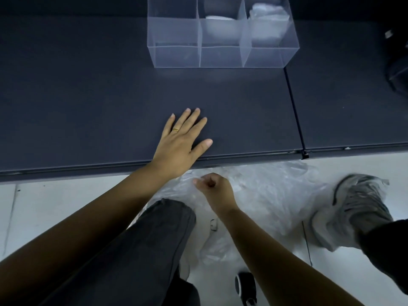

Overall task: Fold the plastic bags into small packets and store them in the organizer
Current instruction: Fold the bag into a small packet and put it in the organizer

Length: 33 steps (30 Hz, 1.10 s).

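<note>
One camera sits at the person's head and looks forward and steeply down. Its wide lens bows straight edges near the borders. Both forearms come in from the bottom edge, close to the lens, and the left hand (180,142) and right hand (215,187) fall near mid-frame. The floor (44,206) fills the lower half and the platform (88,96) the upper. The organizer (220,56) is farthest, cut by the top edge.

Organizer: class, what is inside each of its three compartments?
The organizer's left compartment shows nothing inside. The middle one holds a white packet, the right one crumpled whitish bags. Frosted walls blur both, and the frame cuts off the top, so their number cannot be told.
</note>
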{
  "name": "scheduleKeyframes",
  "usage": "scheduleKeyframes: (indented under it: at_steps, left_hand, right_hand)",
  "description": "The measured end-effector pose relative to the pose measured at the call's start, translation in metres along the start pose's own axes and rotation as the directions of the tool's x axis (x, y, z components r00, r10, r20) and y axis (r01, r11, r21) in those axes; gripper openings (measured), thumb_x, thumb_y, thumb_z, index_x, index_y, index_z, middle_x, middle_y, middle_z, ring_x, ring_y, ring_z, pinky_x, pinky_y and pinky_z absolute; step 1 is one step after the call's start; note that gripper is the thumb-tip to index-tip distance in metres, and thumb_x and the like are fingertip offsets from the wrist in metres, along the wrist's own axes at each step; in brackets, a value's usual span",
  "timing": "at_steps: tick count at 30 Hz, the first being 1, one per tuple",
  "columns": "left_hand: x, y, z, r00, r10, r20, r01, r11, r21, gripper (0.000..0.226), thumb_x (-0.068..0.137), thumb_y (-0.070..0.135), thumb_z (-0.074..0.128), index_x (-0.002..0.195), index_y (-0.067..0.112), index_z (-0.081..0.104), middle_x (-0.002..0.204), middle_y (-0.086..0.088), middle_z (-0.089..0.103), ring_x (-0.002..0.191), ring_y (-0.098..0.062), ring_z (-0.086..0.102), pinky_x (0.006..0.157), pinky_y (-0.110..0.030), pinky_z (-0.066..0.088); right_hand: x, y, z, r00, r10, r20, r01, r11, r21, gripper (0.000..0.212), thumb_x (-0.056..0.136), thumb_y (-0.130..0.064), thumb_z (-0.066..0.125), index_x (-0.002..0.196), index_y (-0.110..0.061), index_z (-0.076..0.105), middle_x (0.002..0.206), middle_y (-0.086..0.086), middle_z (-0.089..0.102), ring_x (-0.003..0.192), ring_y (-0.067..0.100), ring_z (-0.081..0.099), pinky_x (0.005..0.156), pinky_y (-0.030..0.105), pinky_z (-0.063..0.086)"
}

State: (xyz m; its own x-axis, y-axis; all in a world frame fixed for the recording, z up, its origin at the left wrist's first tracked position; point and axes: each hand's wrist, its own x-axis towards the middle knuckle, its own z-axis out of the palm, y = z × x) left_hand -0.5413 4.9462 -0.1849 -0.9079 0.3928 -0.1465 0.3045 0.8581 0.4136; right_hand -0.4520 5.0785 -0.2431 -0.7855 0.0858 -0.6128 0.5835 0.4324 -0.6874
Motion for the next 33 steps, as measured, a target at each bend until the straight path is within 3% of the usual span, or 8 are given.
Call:
scheduleKeyframes:
  at_steps: [9, 12, 15, 25, 27, 29, 31, 33]
  left_hand:
    - [-0.019, 0.012, -0.047, 0.954, 0.063, 0.294, 0.169, 0.698, -0.696, 0.064, 0.087, 0.056, 0.028, 0.144, 0.029, 0.039, 0.143, 0.031, 0.031, 0.124, 0.031, 0.014, 0.102, 0.003, 0.006]
    - [-0.019, 0.023, -0.058, 0.892, 0.200, 0.406, 0.243, 0.546, -0.802, 0.066, 0.083, 0.042, 0.053, 0.145, 0.024, 0.036, 0.143, 0.013, 0.047, 0.127, 0.011, 0.041, 0.106, -0.012, 0.033]
    - [-0.011, 0.031, -0.058, 0.889, 0.225, 0.399, 0.228, 0.538, -0.811, 0.069, 0.081, 0.020, 0.067, 0.143, 0.018, 0.038, 0.140, 0.002, 0.051, 0.130, -0.005, 0.045, 0.113, -0.032, 0.033]
    - [0.005, 0.052, -0.046, 0.935, 0.210, 0.285, 0.260, 0.140, -0.955, 0.059, 0.076, 0.006, 0.077, 0.130, 0.017, 0.056, 0.128, 0.004, 0.062, 0.122, -0.013, 0.055, 0.103, -0.032, 0.044]
    - [0.011, 0.051, -0.048, 0.973, 0.056, 0.226, 0.215, 0.154, -0.964, 0.040, 0.074, 0.000, 0.076, 0.110, 0.015, 0.067, 0.107, 0.004, 0.072, 0.101, -0.009, 0.065, 0.088, -0.022, 0.051]
    - [0.015, 0.045, -0.051, 0.986, -0.081, 0.142, 0.153, 0.154, -0.976, 0.027, 0.076, -0.001, 0.074, 0.098, 0.014, 0.069, 0.094, 0.004, 0.074, 0.088, -0.007, 0.067, 0.077, -0.017, 0.051]
    - [0.016, 0.038, -0.055, 0.978, -0.200, 0.055, 0.092, 0.181, -0.979, 0.018, 0.076, 0.006, 0.076, 0.088, 0.018, 0.071, 0.088, 0.005, 0.073, 0.082, -0.005, 0.067, 0.072, -0.015, 0.050]
    - [0.017, 0.033, -0.058, 0.963, -0.268, -0.014, 0.054, 0.244, -0.968, 0.010, 0.076, 0.014, 0.078, 0.081, 0.021, 0.071, 0.082, 0.007, 0.072, 0.079, -0.003, 0.066, 0.070, -0.015, 0.049]
  right_hand:
    - [-0.066, -0.071, -0.105, 0.906, -0.423, -0.024, 0.415, 0.874, 0.255, 0.020, 0.082, -0.035, 0.068, 0.070, -0.019, 0.065, 0.069, -0.003, 0.064, 0.064, 0.010, 0.057, 0.064, 0.015, 0.046]
    - [-0.076, -0.108, -0.140, 0.866, -0.490, -0.097, 0.481, 0.767, 0.424, 0.032, 0.082, -0.051, 0.062, 0.069, -0.023, 0.067, 0.082, -0.007, 0.072, 0.084, 0.008, 0.068, 0.077, 0.016, 0.051]
    - [-0.069, -0.137, -0.162, 0.858, -0.513, -0.041, 0.399, 0.613, 0.682, 0.040, 0.076, -0.059, 0.064, 0.066, -0.021, 0.069, 0.085, 0.000, 0.072, 0.092, 0.018, 0.068, 0.086, 0.028, 0.052]
    - [-0.034, -0.180, -0.181, 0.908, -0.405, 0.107, -0.122, -0.010, 0.992, 0.013, 0.086, -0.013, 0.065, 0.073, -0.015, 0.060, 0.076, -0.006, 0.056, 0.080, 0.004, 0.051, 0.095, 0.030, 0.047]
    - [-0.020, -0.174, -0.194, 0.960, -0.260, 0.103, -0.089, 0.067, 0.994, 0.011, 0.086, -0.013, 0.064, 0.076, -0.014, 0.059, 0.086, -0.001, 0.060, 0.084, 0.010, 0.056, 0.103, 0.028, 0.041]
    - [-0.008, -0.163, -0.210, 0.995, 0.031, -0.091, 0.065, 0.480, 0.875, 0.005, 0.089, -0.016, 0.060, 0.085, -0.016, 0.057, 0.099, 0.006, 0.058, 0.084, 0.017, 0.055, 0.100, 0.028, 0.041]
    - [-0.006, -0.150, -0.219, 0.849, 0.107, -0.517, 0.154, 0.886, 0.437, 0.009, 0.090, -0.018, 0.062, 0.099, -0.018, 0.061, 0.104, 0.005, 0.059, 0.088, 0.020, 0.057, 0.079, 0.023, 0.046]
    - [-0.018, -0.142, -0.217, 0.684, -0.202, -0.701, 0.338, 0.939, 0.060, 0.022, 0.088, -0.029, 0.067, 0.109, -0.028, 0.060, 0.117, 0.001, 0.059, 0.104, 0.011, 0.057, 0.083, 0.021, 0.049]
